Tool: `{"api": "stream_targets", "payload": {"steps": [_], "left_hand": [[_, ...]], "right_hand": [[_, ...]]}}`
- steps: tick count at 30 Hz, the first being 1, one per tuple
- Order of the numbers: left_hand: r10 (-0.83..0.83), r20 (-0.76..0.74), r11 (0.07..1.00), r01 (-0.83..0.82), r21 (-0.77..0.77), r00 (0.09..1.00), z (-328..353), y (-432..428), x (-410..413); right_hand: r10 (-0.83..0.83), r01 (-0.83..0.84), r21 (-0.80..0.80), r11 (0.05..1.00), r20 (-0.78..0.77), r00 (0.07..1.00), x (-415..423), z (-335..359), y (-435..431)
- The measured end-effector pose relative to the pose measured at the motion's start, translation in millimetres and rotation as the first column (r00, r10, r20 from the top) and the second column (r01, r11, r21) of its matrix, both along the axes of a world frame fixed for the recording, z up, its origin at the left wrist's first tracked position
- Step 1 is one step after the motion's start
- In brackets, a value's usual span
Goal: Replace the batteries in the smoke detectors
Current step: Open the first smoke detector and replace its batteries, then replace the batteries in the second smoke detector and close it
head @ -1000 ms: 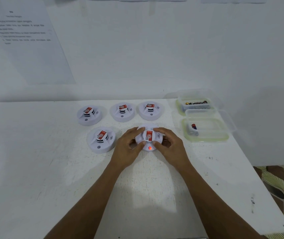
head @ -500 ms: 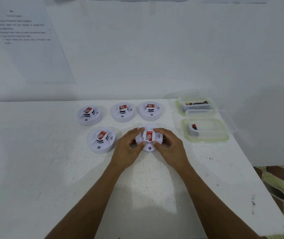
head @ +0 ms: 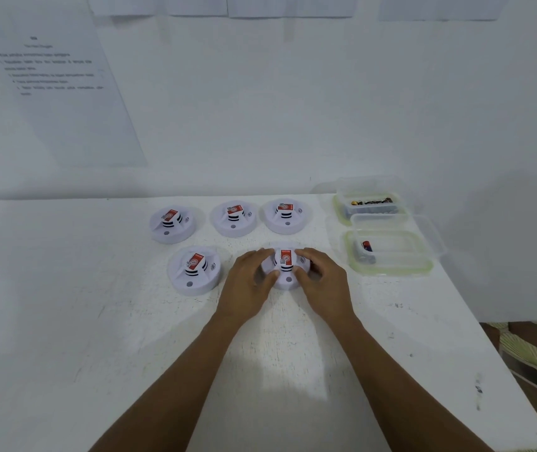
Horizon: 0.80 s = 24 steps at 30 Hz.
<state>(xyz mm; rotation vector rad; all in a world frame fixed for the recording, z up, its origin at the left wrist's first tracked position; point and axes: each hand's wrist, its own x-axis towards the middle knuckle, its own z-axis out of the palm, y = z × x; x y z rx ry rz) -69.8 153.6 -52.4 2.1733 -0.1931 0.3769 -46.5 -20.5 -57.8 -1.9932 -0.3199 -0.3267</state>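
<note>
Several white round smoke detectors with red labels lie on the white table (head: 97, 321). Both hands grip the front right detector (head: 286, 267) from its two sides: my left hand (head: 249, 282) curls round its left edge, my right hand (head: 321, 282) round its right edge. Its front indicator is dark. Another detector (head: 194, 270) sits just left of it. Three more stand in a back row: the left one (head: 171, 223), the middle one (head: 234, 218) and the right one (head: 286, 215).
Two clear plastic tubs stand at the right: the far tub (head: 371, 205) holds several batteries, the near tub (head: 391, 252) holds one battery (head: 367, 246). The table's right edge runs diagonally close to them. A printed sheet (head: 55, 76) hangs on the wall.
The red light on the gripped detector's front, lit one second ago, is now off. Both hands have stayed on the detector with almost no movement.
</note>
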Motion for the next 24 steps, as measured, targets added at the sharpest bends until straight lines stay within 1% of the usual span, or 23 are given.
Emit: {"api": "stream_targets", "payload": {"steps": [5,7,9,11,12,13,14,15,16,18,19,21,24], "left_hand": [[0.022,-0.060,0.997,-0.017,0.080,0.998,11.8,3.2,-4.1],[0.008,0.020,0.987,-0.011,0.159,1.000,22.2,18.4,-10.2],[-0.021,0.139,0.955,-0.022,0.295,0.990,28.2,44.7,-17.0],[0.058,0.178,0.909,-0.125,0.397,0.982,23.4,82.3,-19.8],[0.121,0.147,0.891,-0.173,0.419,0.982,20.1,100.9,-22.6],[0.169,0.075,0.893,-0.184,0.411,0.983,17.5,117.1,-26.9],[0.179,-0.037,0.921,-0.154,0.359,0.983,16.5,128.7,-31.7],[0.144,-0.141,0.955,-0.100,0.279,0.979,15.3,136.9,-36.2],[0.100,-0.186,0.974,-0.059,0.218,0.977,14.3,140.5,-38.4],[0.079,-0.156,0.980,-0.048,0.193,0.985,13.3,142.0,-39.6],[0.076,-0.132,0.982,-0.051,0.181,0.988,14.1,140.9,-40.2],[0.063,-0.107,0.991,-0.050,0.126,0.992,17.0,137.3,-41.0],[0.032,-0.163,0.999,-0.030,0.018,0.986,25.6,133.4,-43.4]], "right_hand": [[-0.008,0.008,-0.030,1.000,0.011,1.000,-3.2,0.4,1.4],[-0.009,0.010,-0.053,0.999,0.021,1.000,-5.8,3.2,0.9],[-0.006,0.009,-0.082,0.997,0.037,0.999,-8.5,4.2,0.6],[-0.019,0.023,-0.113,0.993,0.031,0.999,-10.7,4.9,2.0],[-0.036,0.039,-0.132,0.990,0.019,0.999,-11.6,5.3,2.9],[-0.054,0.055,-0.152,0.987,0.016,0.998,-12.7,5.8,3.6],[-0.072,0.076,-0.172,0.982,0.027,0.997,-14.7,7.6,4.7],[-0.088,0.099,-0.194,0.976,0.063,0.994,-17.5,9.3,6.9],[-0.100,0.124,-0.214,0.969,0.120,0.988,-20.6,11.8,9.4],[-0.095,0.156,-0.250,0.956,0.239,0.966,-28.5,17.8,19.3],[-0.065,0.142,-0.265,0.954,0.280,0.958,-32.9,20.1,26.9],[0.062,0.035,-0.304,0.952,0.303,0.951,-41.3,25.3,44.2],[0.258,-0.140,-0.396,0.907,0.262,0.930,-47.2,30.6,67.0]]}}
